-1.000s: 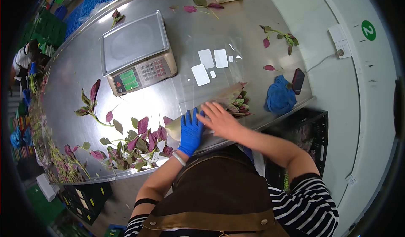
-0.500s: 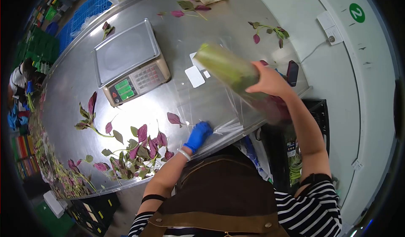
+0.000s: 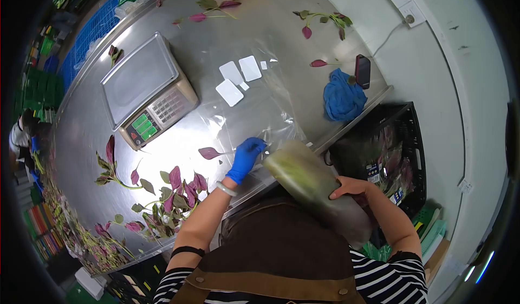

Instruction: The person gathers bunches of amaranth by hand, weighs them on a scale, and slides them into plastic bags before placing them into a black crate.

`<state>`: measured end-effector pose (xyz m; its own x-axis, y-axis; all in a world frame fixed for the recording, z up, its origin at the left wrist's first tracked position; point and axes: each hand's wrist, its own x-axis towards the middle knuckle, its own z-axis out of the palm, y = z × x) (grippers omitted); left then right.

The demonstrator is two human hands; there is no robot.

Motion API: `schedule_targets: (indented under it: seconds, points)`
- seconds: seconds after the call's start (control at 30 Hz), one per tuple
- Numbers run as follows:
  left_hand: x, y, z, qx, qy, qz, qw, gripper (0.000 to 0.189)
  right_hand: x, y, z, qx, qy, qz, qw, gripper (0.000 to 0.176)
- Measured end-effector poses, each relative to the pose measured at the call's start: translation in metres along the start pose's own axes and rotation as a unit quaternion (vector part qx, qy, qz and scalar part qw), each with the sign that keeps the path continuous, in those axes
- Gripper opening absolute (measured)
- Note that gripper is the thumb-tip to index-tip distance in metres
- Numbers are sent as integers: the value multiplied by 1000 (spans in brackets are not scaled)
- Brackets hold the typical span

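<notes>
In the head view my right hand (image 3: 353, 188) grips a clear bag of leafy greens (image 3: 303, 177), tilted and smeared by motion, at the table's front edge. Pale green stems show at its upper left end; its lower end is dark. My left hand (image 3: 248, 157), in a blue glove, has its fingers pinched at the near edge of clear flat plastic bags (image 3: 271, 106) on the metal table. White labels (image 3: 229, 93) show on these bags. A single purple leaf (image 3: 209, 153) lies just left of the glove.
A scale (image 3: 149, 90) stands left of the bags. Loose red-green leafy stems (image 3: 173, 201) lie at the near left. A blue cloth (image 3: 344, 95) and a phone (image 3: 363, 71) rest at the right. A black crate (image 3: 417, 163) with bagged greens stands beyond the table's right edge.
My right hand has brought the bag of greens down from above the table toward my body. The blue cloth and the crate's contents now show. My view has shifted slightly right.
</notes>
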<state>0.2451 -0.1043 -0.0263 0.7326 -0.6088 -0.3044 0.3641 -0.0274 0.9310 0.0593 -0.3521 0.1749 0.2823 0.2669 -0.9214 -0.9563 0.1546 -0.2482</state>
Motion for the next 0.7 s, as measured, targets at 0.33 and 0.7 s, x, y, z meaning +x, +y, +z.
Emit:
schedule_targets:
  seconds: [0.33,0.7]
  points:
    - [-5,43,41,284,35,359,888,17,15,35,6,105,71,-41,991,73]
    - [-12,122,73,349,89,404,841,27,35,-33,36,168,70,-173,968,60]
